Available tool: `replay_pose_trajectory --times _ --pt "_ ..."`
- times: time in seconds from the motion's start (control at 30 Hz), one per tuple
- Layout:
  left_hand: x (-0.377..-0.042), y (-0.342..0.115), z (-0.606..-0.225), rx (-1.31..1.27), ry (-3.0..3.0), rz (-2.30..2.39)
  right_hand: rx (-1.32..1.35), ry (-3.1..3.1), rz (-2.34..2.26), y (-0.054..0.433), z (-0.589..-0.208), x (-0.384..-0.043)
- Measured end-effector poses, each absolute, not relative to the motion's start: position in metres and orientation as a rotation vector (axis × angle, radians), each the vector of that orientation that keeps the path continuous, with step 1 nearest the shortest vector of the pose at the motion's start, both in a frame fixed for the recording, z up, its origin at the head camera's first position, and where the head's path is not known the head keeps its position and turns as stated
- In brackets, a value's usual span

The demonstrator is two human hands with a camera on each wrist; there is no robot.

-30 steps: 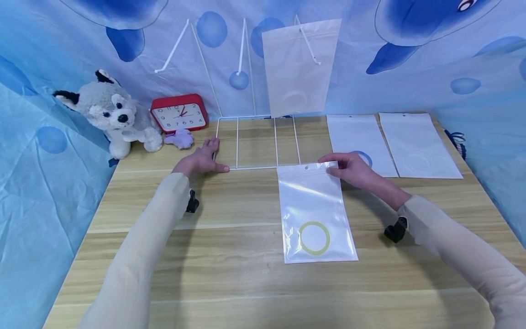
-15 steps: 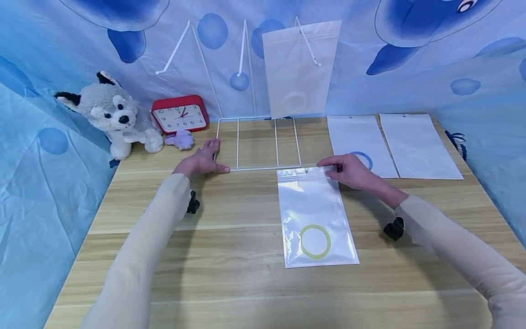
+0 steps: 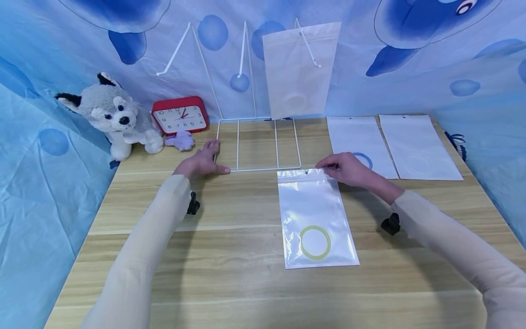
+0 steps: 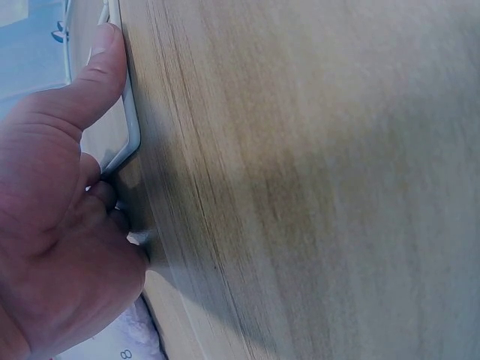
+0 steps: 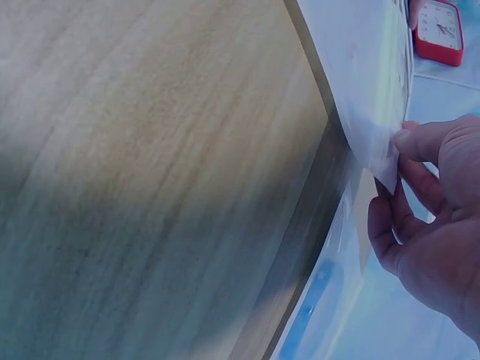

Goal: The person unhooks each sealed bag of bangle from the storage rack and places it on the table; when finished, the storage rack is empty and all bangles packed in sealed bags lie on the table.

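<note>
White pouch with a yellow-green ring is pinched at its upper right corner by the right hand, just in front of the wire rack. The rack's front left corner is touched by the left hand, thumb and fingers spread wide. One hung pouch is noted behind; two flat pouches are laid on the surface to the right.

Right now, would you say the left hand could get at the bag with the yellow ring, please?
Probably yes: the left hand touches the rack, and on the table nothing stands between it and the bag, though the right hand pinches the bag's corner.
</note>
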State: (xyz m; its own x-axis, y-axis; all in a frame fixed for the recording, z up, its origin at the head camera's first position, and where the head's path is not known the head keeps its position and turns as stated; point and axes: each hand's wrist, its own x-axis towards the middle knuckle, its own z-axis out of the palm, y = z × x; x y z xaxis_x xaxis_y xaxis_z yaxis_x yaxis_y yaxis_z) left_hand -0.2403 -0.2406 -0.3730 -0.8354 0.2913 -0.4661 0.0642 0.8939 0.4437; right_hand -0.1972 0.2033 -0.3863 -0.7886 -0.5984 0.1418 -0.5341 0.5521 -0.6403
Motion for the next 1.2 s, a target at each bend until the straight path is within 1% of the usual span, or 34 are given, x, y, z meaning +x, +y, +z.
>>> replay_pose_trajectory --times 0.23,0.43,0.57,0.8,0.9,1.2 --pt "-0.241 -0.241 -0.375 0.27 2.521 0.555 -0.968 2.701 -0.998 0.199 -0.382 -0.202" --pt "-0.24 -0.241 -0.375 0.246 2.52 0.573 -1.026 2.768 -1.049 0.204 -0.364 -0.211" --pt "-0.24 -0.24 -0.374 0.235 2.516 0.581 -0.954 2.84 -1.124 0.213 -0.341 -0.224" --pt "-0.241 -0.241 -0.375 0.232 2.512 0.59 -0.573 2.877 -1.372 0.22 -0.285 -0.249" --pt "-0.241 -0.242 -0.374 0.224 2.512 0.589 -0.482 2.887 -1.455 0.219 -0.262 -0.262" --pt "-0.239 -0.24 -0.373 0.2 2.516 0.58 -0.404 2.846 -1.674 0.204 -0.21 -0.294"
